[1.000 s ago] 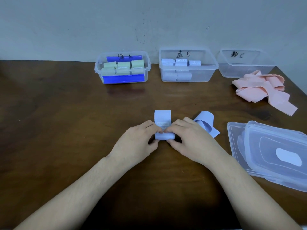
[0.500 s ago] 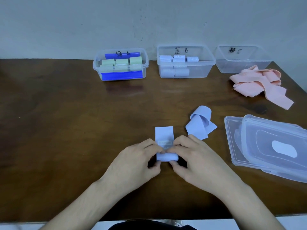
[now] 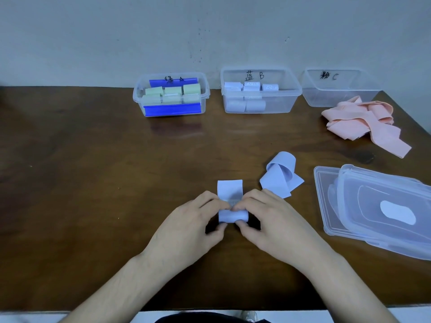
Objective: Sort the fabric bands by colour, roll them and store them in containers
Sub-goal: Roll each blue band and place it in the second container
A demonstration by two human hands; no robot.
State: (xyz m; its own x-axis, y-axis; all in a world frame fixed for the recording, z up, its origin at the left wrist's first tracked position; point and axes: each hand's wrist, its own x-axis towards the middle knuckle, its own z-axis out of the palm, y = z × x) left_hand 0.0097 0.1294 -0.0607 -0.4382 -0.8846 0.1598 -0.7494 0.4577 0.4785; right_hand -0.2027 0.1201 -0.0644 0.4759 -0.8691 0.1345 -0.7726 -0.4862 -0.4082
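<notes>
middle container (image 3: 261,103) marked "B", right container (image 3: 338,99) "C"

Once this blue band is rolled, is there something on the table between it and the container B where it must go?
Nothing visible does. Both hands, left hand and right hand, grip the blue band, and the bare table lies between it and container B. The loose blue band lies off to the right of that path.

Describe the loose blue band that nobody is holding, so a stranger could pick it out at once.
On the wooden table, look just left of the stacked clear lids at the right edge. There a loose pale blue band lies in an open curl. Unlike the blue band being rolled beside it, no hand touches it, and unlike the pink bands, it lies alone.
</notes>
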